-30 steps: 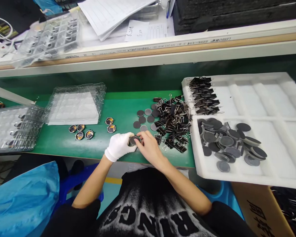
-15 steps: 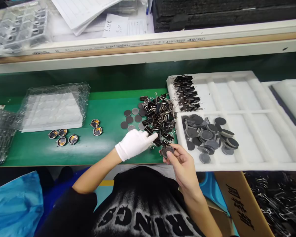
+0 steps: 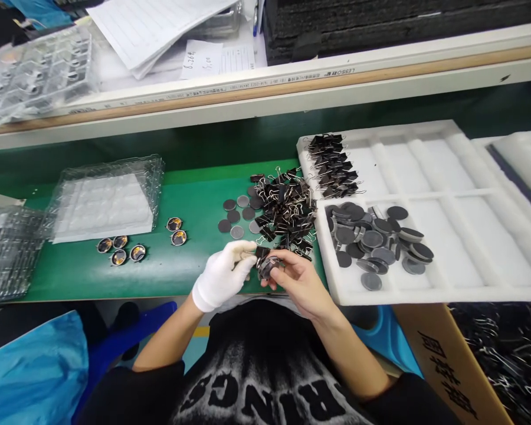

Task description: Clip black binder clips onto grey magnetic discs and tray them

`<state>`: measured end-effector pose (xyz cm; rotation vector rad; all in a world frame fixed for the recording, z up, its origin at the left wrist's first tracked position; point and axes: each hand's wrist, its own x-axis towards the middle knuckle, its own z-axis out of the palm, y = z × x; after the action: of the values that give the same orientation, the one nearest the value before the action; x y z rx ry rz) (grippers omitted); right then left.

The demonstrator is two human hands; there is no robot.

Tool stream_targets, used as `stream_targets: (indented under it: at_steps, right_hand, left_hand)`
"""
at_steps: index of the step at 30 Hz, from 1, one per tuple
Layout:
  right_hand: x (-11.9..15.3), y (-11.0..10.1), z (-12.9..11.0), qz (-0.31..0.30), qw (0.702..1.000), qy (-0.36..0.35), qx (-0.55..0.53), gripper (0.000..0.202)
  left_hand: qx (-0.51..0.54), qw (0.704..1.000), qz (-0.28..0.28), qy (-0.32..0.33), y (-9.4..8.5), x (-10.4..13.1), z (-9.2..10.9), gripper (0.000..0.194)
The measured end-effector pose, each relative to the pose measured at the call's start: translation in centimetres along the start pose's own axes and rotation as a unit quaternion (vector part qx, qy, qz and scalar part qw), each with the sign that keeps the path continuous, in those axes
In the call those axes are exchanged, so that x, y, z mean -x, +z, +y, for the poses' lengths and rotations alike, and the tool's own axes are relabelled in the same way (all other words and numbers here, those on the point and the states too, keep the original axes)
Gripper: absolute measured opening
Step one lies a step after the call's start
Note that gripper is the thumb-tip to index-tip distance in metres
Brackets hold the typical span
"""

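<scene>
The rail (image 3: 292, 88) bears LESSO, the slip (image 3: 199, 58) 8.26, the shirt (image 3: 261, 360) RINGS, the carton (image 3: 451, 360) Chinese characters

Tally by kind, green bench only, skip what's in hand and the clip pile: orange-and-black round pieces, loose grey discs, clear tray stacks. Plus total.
Orange-and-black round pieces: 6
Loose grey discs: 9 visible; any under the binder clips can't be counted
Clear plastic tray stacks: 2
Total: 17 visible
</scene>
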<state>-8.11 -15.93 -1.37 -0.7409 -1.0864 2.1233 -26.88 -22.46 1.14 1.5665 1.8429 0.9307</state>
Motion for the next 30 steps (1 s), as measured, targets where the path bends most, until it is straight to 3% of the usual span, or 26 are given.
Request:
stream_targets:
  at_steps: [3,6,9,12,14,17,19,25,30]
  right_hand:
    - [-0.3,0.0,-0.8,-0.021,0.999,-0.011,0.033,0.027]
    - [-0.1,-0.5,-2.0,-0.064,0.995,-0.016,0.071,0.021]
    - [0.2,-1.0,-2.9,-0.095,0.988,-0.025,0.122,0.017]
    - [0.2,-1.5,-3.2,-0.105,0.983,-0.021,0.151,0.017]
    - [0.0,-1.7,-3.1,-0.060,0.989,-0.018,0.132,0.021]
    - [-0.4,-1.6,-2.4,0.093,0.993,-0.038,0.056,0.029]
    - [-0.7,-1.1,-1.8,0.160,0.986,-0.048,0.002,0.032]
    - [-0.7,0.1,-1.1,0.163,0.979,0.000,-0.120,0.034]
    - [-0.5,-0.1,-1.1,0.160,0.978,0.015,-0.136,0.035]
  left_hand:
    - [-0.028,0.997,-0.073,0.026,-1.9,-0.4,1.1,0.033]
    - [-0.129,0.983,-0.124,0.042,-3.1,-1.2,2.0,0.028]
    - [-0.197,0.967,-0.152,0.054,-3.1,-1.8,2.6,0.041]
    - [-0.205,0.963,-0.159,0.073,-2.7,-2.1,2.9,0.038]
    - [-0.175,0.970,-0.164,0.035,-2.4,-2.1,3.0,0.035]
    - [-0.050,0.969,-0.220,-0.098,-2.1,-2.0,3.2,0.030]
    - [0.025,0.957,-0.237,-0.163,-1.8,-1.6,3.3,0.028]
    - [0.097,0.948,-0.242,-0.181,-1.0,-0.7,3.6,0.026]
    - [0.120,0.938,-0.266,-0.185,-0.7,-0.4,3.3,0.027]
